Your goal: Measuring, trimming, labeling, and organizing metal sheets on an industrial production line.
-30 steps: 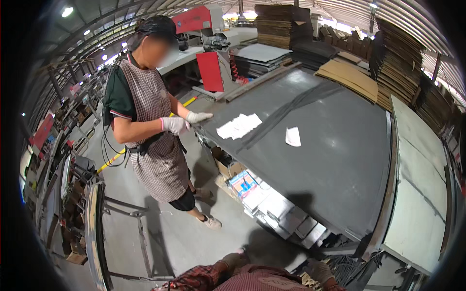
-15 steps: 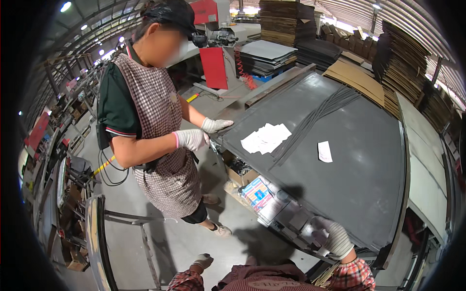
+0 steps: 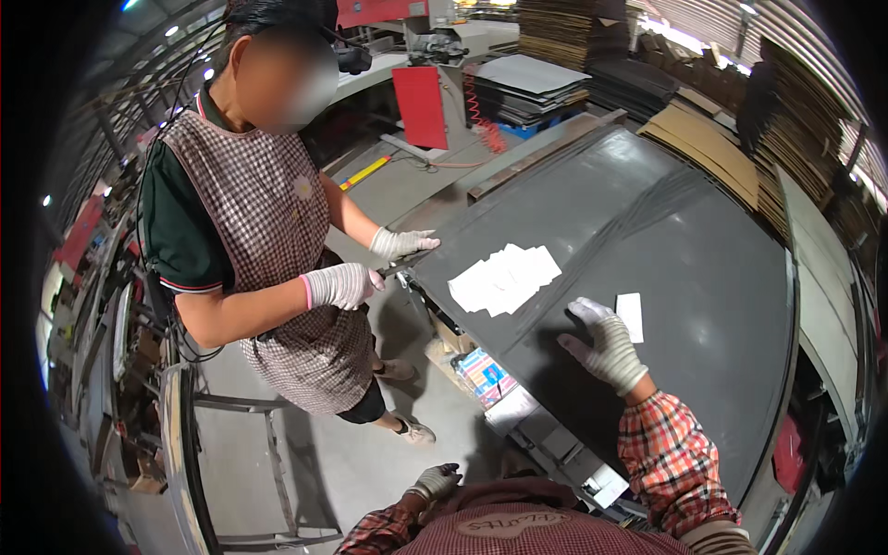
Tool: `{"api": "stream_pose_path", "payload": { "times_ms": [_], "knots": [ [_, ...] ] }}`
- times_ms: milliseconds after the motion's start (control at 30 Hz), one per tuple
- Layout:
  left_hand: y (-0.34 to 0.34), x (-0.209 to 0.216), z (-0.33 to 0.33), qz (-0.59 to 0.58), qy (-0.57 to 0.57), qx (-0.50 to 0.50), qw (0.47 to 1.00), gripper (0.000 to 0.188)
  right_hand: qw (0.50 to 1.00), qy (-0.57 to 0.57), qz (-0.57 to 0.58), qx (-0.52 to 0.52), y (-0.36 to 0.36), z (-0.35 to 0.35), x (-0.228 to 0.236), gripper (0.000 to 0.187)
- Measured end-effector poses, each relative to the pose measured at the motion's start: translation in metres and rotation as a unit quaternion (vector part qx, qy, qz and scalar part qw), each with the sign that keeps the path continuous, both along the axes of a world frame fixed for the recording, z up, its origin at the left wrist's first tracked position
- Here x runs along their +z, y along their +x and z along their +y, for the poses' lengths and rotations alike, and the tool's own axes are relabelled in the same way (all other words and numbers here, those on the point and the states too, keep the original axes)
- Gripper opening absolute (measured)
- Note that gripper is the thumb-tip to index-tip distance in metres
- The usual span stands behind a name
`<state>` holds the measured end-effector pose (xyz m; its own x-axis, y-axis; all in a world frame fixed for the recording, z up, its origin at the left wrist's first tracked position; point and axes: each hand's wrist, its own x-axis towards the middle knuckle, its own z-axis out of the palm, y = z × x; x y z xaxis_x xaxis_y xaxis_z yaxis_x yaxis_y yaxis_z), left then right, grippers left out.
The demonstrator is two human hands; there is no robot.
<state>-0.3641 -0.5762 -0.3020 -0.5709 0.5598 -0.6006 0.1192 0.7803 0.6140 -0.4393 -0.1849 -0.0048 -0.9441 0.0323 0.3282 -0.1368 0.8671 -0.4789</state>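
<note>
Leftmost stands a co-worker in a checked apron, gloved hands at the near-left corner of the tabletop. The co-worker's lower glove is closed on a slim dark tool; the other glove lies at the tabletop's edge.

Next, low and close to the wearer's body, is the left grip, gloved and off the tabletop. How far it is closed cannot be told; no held item shows.

To the right, an overlapping spread of white papers lies flat on the tabletop. Beside it, dark thin strips run diagonally toward the far edge.

Further right, the right grip extends over the tabletop, fingers apart, thumb well off them, with nothing visible in it. Contact with the surface cannot be confirmed. A single white slip lies flat just beside it.

Judgement on handling: a reach here is best kept low and level, the plaid sleeve clear of the slip. Thin flat paper calls for a fingertip pinch at one edge, and the fingers should stay well apart from the co-worker's tool.
</note>
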Motion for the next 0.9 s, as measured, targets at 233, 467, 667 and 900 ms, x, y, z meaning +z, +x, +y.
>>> {"api": "stream_pose_path", "payload": {
  "times_ms": [233, 467, 667, 900],
  "knots": [
    [0.003, 0.046, -0.016, -0.173, -0.054, 0.293, 0.939, 0.054, 0.989, 0.074, 0.118, 0.040, -0.032, -0.001, -0.056, 0.063],
    [0.002, 0.030, -0.032, -0.140, -0.135, 0.163, 0.967, 0.045, 0.990, 0.028, 0.139, 0.004, -0.037, 0.000, -0.055, 0.065],
    [-0.034, 0.027, -0.010, -0.125, 0.041, 0.254, 0.958, 0.041, 0.993, 0.026, 0.114, -0.018, -0.032, -0.001, -0.058, 0.064],
    [-0.050, 0.039, -0.001, -0.074, -0.027, 0.155, 0.985, 0.043, 0.993, 0.013, 0.111, -0.024, -0.026, -0.001, -0.055, 0.061]
  ]
}}
